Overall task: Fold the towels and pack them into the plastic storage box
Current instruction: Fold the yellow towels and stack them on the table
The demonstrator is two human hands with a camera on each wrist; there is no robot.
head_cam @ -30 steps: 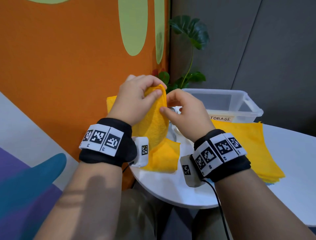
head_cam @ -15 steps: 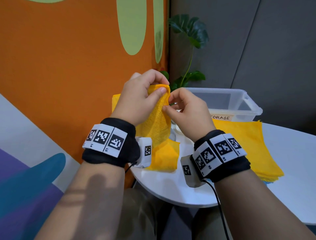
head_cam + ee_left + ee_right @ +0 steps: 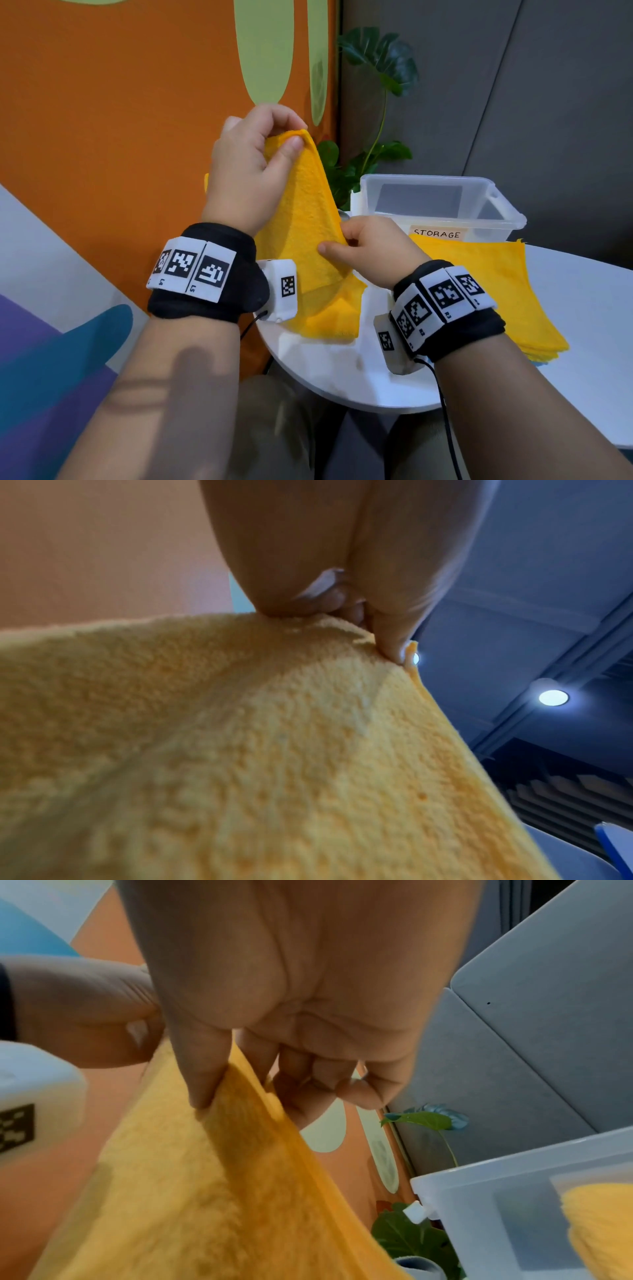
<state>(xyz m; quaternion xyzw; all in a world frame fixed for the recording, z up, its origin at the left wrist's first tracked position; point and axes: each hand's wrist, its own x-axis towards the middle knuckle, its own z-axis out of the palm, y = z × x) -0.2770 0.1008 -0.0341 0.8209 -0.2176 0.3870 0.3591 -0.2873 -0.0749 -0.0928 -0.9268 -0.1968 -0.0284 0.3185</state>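
A yellow towel (image 3: 305,219) hangs lifted above the left edge of the white table (image 3: 342,377). My left hand (image 3: 253,161) pinches its top corner between thumb and fingers. My right hand (image 3: 370,246) pinches the towel's right edge lower down, thumb on the near face. The left wrist view shows the towel (image 3: 274,750) held at the left hand's fingertips (image 3: 394,645). In the right wrist view my thumb and fingers (image 3: 205,1085) clamp the towel's edge (image 3: 240,1177). A stack of flat yellow towels (image 3: 479,287) lies on the table in front of the clear storage box (image 3: 438,205).
The box carries a "STORAGE" label (image 3: 436,234). A potted plant (image 3: 376,85) stands behind the box against an orange wall (image 3: 120,120). Something yellow shows through the box wall (image 3: 599,1231) in the right wrist view. The table's rounded front edge lies near my wrists.
My left hand has lifted the towel corner higher. My right hand has slid down along the towel's right edge, so the two hands stand further apart and the towel is stretched.
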